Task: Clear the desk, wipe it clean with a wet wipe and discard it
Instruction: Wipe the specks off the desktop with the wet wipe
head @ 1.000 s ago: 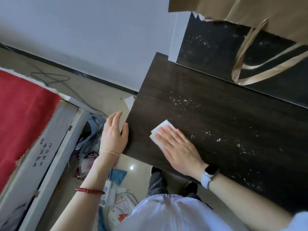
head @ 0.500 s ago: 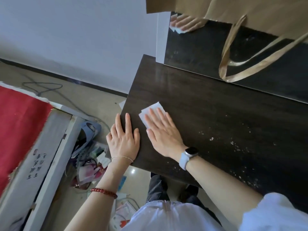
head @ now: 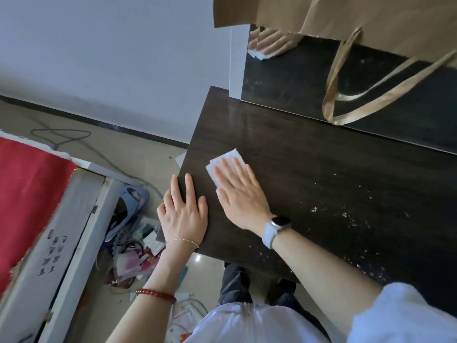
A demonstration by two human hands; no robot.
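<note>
Flat right hand (head: 241, 194) presses the wet wipe (head: 223, 162), now nearer the desk (head: 309, 174) corner; left hand (head: 184, 214) stays flat.

Colours from my feed, quick dump: desk (head: 309, 189) dark brown, wood-grain streaks, pale specks scattered on right part. Wet wipe (head: 222, 160) white. Watch (head: 277, 226) on right wrist has white band, dark face. Left wrist: thin gold-ish chain (head: 181, 241), bead bracelet (head: 155, 294) deep red. Paper bag (head: 346, 18) up top tan, handles (head: 371, 100) shiny gold. Wall (head: 111, 58) pale grey-white, skirting dark. Red cloth (head: 27, 194) far left. Floor beige. My shirt white.
</note>
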